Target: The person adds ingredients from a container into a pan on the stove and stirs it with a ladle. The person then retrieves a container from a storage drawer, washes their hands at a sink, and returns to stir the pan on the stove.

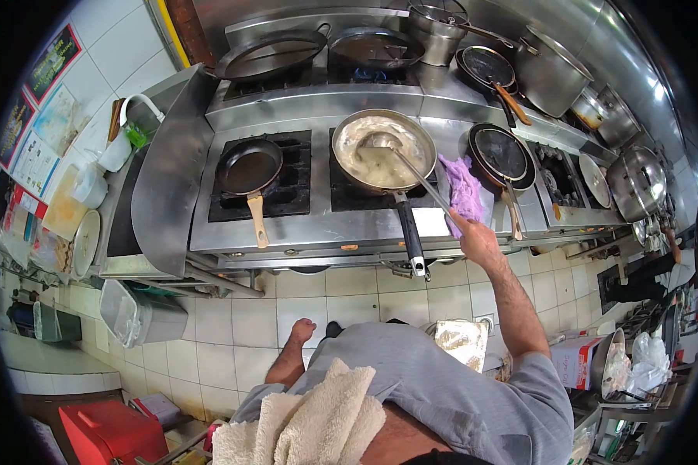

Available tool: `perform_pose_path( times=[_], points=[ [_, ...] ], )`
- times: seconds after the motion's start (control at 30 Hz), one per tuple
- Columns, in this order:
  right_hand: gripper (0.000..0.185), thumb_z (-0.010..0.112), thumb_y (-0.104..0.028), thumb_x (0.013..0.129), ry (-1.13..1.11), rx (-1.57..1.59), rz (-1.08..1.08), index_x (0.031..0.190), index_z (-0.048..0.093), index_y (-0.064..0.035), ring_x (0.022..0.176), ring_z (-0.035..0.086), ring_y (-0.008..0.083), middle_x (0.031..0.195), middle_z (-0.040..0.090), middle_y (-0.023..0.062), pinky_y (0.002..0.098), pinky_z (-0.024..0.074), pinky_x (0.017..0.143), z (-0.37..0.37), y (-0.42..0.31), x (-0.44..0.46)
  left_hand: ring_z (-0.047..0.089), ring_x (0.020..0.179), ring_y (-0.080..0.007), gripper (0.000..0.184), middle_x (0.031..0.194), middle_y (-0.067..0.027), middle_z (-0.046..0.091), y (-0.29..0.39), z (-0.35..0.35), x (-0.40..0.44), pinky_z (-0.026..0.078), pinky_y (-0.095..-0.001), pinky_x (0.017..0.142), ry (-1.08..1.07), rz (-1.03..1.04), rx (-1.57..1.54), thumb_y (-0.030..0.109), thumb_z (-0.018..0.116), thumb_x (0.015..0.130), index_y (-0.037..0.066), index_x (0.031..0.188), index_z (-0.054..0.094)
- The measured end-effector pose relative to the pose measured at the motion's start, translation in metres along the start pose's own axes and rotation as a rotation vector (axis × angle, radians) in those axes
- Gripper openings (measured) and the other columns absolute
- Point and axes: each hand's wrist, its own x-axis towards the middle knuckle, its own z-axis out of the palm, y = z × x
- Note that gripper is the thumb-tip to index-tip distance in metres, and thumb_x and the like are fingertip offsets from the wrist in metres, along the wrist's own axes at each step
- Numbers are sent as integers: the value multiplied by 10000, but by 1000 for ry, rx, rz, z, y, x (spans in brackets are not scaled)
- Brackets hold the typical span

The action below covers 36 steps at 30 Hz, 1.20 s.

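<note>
With the right hand (479, 242) gripping the ladle (427, 184) and the left (302, 331) clenched, clear of the pan (410, 231) at the stove's (320, 163) near middle, sideways ladle force can shift the unheld pan, spilling sauce (363, 166).

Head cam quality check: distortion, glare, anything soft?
Head view: strong fisheye, black corners, steel wall bowed at right; hot highlights on that wall, milder sheen on the stove top. Head view, centre: pan and ladle read clearly, no obvious motion blur. Head view, far edges: wall posters stretched, small print illegible.
</note>
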Motion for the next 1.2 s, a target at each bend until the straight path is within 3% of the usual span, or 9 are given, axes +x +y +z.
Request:
perform_pose_path(
  times=[0.2,0.3,0.37,0.4,0.47,0.67,0.8,1.17,1.2],
  points=[
    [617,552,-16,743,7,217,18,1325,391,-143,830,602,381,909,606,191,463,466,733,17,15,22,601,895,-304,357,940,-170,634,-3,4,2,474,-357,798,35,26,-11,324,585,719,28,914,633],
    [632,605,-49,751,164,415,-135,1332,357,-59,687,619,294,795,611,148,402,487,617,24,10,24,596,918,-304,371,971,-164,631,1,0,3,468,-350,822,12,26,-1,319,587,718,27,941,632],
    [635,604,-50,770,-193,846,328,1338,322,-9,524,546,168,695,554,77,309,449,465,-9,-25,17,592,933,-304,382,989,-160,629,1,-1,2,464,-344,837,-19,16,21,317,589,717,26,961,630],
    [635,604,-50,770,-193,846,328,1338,322,-9,524,546,168,695,554,77,309,449,465,-16,-32,14,593,928,-303,378,984,-163,628,-2,0,4,465,-346,833,-27,20,25,318,588,716,25,951,631],
    [626,589,-31,778,-275,1280,402,1339,311,-10,449,448,92,679,492,32,246,369,375,-25,-40,7,593,923,-303,375,979,-167,627,-9,3,6,466,-347,829,-35,26,31,319,588,716,24,941,633],
    [586,563,-12,791,-388,1834,469,1317,306,-39,430,423,89,645,478,23,235,311,358,-37,-43,-6,604,853,-302,329,899,-182,630,-9,1,-4,478,-363,775,27,75,14,304,575,711,22,872,630],
    [592,564,-7,788,-381,1849,445,1320,306,-30,427,427,98,624,477,30,242,318,365,-38,-53,-26,606,855,-299,334,899,-177,632,-6,-2,-6,478,-358,782,-2,30,-7,301,575,711,21,885,629],
    [694,596,18,728,-220,1046,192,1359,316,-56,454,488,108,604,495,37,267,383,405,-30,-49,-58,601,934,-260,390,987,-145,635,-14,3,-8,467,-328,833,-5,-48,-50,313,613,714,30,981,621],
    [683,587,12,722,-148,840,151,1348,331,-82,531,540,171,650,533,77,321,427,473,-28,-46,-57,606,915,-249,371,955,-144,643,-11,2,-7,469,-321,827,3,-44,-55,296,622,723,19,970,628]
  ],
)
